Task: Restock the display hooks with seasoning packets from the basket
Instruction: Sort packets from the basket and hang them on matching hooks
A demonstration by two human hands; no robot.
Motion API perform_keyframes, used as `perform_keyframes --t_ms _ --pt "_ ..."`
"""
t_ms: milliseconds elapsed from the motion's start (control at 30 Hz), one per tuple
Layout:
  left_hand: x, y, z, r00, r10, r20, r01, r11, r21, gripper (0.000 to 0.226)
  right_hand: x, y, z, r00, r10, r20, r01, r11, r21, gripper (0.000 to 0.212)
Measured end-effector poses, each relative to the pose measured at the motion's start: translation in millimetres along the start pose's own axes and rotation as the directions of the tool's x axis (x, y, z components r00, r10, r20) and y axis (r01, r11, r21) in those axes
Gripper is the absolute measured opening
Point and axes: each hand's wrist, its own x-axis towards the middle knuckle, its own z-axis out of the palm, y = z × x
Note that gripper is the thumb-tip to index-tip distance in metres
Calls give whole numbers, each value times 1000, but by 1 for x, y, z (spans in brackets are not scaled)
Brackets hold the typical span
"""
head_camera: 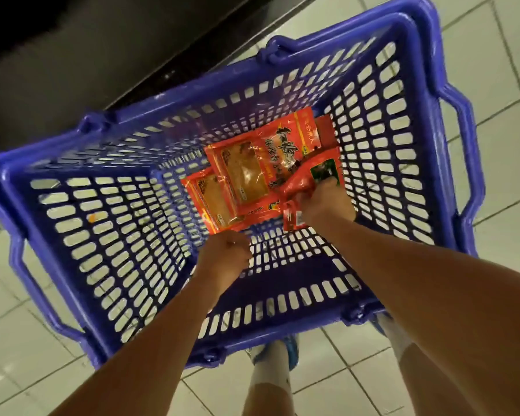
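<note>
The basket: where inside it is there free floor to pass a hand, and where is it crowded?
Free: the basket floor between the left wall and the orange packets, and the near strip by the left hand. Crowded: the far right corner, where packets overlap and the right hand grips a red packet against the right wall.

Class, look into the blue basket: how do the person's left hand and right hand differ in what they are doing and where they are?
The right hand grips a crumpled red seasoning packet; the left hand is curled into a fist, with nothing visible in it. The right hand is among the flat red packets; the left hand sits nearer the person, over bare basket floor. Both reach down inside the blue plastic basket.
</note>
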Motion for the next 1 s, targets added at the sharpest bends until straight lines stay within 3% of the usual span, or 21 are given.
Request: perform_keyframes --t_ms 133,200,267,333,367,433,533,633,700,733,767,867,900,1000 --pt "8 -1 3 999 36 -40 -33 996 85 12 -14 12 -3 981 -190 -45 195 966 172 20" --pt "4 0 3 987 155 -42 -147 978 150 42 -27 19 -7 960 -272 -61 279 926 255 10" --pt "0 2 7 953 298 44 -301 935 185 79 -40 23 -15 945 -327 -32 318 887 334 7" --pt "-9 9 17 922 362 137 -380 915 135 83 -54 20 -25 924 -381 35 324 828 459 12" --pt "-11 13 22 911 389 138 -405 907 116 74 -62 17 -31 911 -402 92 294 790 537 19" --pt "-18 20 29 878 478 10 -476 872 116 45 -76 15 -41 886 -405 225 142 700 700 25" --pt "-35 25 25 740 666 -100 -641 741 200 36 -82 23 -57 845 -344 409 -227 461 858 20" --pt "-50 25 19 595 802 48 -776 559 291 37 -79 32 -71 803 -352 481 -496 53 867 40" --pt "-53 20 21 542 821 180 -800 439 409 40 -76 31 -78 759 -424 494 -576 -84 813 80" --pt "-53 17 22 541 807 235 -796 401 454 38 -76 28 -79 746 -430 509 -592 -76 802 90" --pt "-52 14 23 563 775 286 -786 396 475 35 -78 26 -79 760 -392 518 -567 -13 824 87" --pt "-43 6 24 656 599 460 -752 460 473 44 -77 20 -77 912 -142 384 -330 302 895 28" --pt "-37 5 23 689 530 494 -725 506 468 49 -75 20 -76 941 -54 334 -293 365 884 23" --pt "-3 12 14 785 493 375 -619 638 457 56 -64 22 -74 961 49 273 -264 464 845 22"
